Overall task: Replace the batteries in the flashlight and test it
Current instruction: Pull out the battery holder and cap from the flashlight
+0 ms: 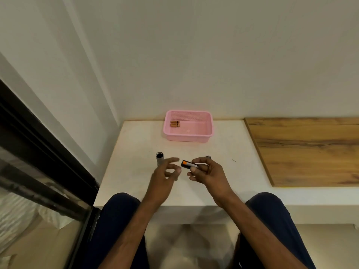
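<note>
My right hand (206,172) grips a black battery holder (188,164) with an orange and white cell showing in it, held above the white table (136,171). My left hand (165,174) hovers just left of it with fingers spread and nothing in them. The grey flashlight body (160,158) stands upright on the table with its open dark end up, partly behind my left fingers. A small silver flashlight cap (208,157) peeks out behind my right hand. A few copper-coloured batteries (175,123) lie in the pink basket (194,137).
The pink basket stands at the back of the table by the wall. A wooden board (303,150) lies to the right. A dark window frame (44,152) runs along the left. My knees are under the table's front edge.
</note>
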